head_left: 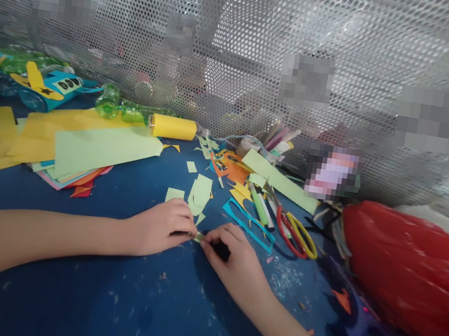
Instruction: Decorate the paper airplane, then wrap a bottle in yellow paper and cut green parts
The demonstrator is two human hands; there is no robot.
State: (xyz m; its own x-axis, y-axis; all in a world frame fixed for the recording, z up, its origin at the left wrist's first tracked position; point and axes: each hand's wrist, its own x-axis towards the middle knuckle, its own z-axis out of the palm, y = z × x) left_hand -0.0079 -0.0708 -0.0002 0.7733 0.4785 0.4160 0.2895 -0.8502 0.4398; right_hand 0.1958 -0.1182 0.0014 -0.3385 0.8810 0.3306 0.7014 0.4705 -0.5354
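My left hand (162, 226) and my right hand (235, 260) meet low over the blue table (152, 304). Both pinch a small light-green paper scrap (198, 237) between their fingertips. My right hand also wraps round a small black object (222, 251) that I cannot make out. Just beyond my hands lie cut light-green paper pieces (199, 193) and a teal paper outline (247, 223).
Red and yellow scissors (297, 233) and markers (261, 208) lie to the right. A red plastic bag (412, 277) fills the right side. Stacked coloured paper sheets (78, 148), green plastic bottles (131, 110) and a yellow roll (173, 127) sit at the left. A perforated metal screen (243, 51) closes the back.
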